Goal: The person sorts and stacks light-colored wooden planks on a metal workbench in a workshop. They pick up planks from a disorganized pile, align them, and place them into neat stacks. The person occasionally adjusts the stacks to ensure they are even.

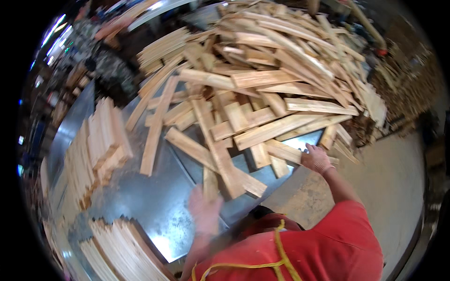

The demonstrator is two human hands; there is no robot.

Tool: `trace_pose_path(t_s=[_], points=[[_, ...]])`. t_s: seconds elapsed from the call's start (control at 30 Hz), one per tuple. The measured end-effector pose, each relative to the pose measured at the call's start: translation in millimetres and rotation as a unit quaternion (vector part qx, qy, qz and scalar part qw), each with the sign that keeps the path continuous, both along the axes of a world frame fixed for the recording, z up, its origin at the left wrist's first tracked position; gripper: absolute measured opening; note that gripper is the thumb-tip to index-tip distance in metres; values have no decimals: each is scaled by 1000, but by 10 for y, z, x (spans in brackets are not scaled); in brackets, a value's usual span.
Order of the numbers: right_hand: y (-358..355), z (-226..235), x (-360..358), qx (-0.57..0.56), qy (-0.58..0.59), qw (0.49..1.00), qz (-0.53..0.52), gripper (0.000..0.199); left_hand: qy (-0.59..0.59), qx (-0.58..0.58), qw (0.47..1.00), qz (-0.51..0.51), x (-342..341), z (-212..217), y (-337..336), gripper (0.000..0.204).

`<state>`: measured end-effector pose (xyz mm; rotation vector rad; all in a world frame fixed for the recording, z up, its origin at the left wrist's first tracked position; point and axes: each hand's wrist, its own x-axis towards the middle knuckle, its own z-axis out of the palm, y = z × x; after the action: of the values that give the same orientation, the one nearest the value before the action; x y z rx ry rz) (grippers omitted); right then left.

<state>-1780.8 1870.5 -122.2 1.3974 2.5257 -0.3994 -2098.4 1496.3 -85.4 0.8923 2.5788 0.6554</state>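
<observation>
A large loose heap of pale wooden boards (262, 124) lies on a shiny metal table (159, 201) in front of me. At the heap's near right side, my right hand (315, 158) is closed around a short wooden board (283, 151), whose end sticks out past my palm. My left hand (205, 206), smeared by motion, is over the near part of the table at the lower end of another short board (210, 181). Whether its fingers grip that board is unclear. A longer board (215, 150) slants down beside it.
Neat stacks of boards (110, 136) stand along the table's left side, with another stack (126, 248) at the lower left. Beyond the heap, a person in camouflage clothing (110, 68) stands at the far left. Wood scraps (412, 89) are piled at the far right beside the concrete floor (375, 182).
</observation>
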Motion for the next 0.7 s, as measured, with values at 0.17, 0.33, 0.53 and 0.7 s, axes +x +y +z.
trace_pose_path(t_s=[0.17,0.33,0.53,0.7], points=[[-63,-81,-277,-45,12,992,120,106,118,-185,975,-40,69,-457,327,100],[-557,239,-732,-167,58,984,-5,97,48,-243,969,-4,-116,-284,-360,88],[-1360,848,-583,-204,4,977,57,99,4,-171,976,138,-11,71,-2271,75],[-2226,730,-765,-302,27,948,101,104,-565,349,603,441,279,132,-2821,53]])
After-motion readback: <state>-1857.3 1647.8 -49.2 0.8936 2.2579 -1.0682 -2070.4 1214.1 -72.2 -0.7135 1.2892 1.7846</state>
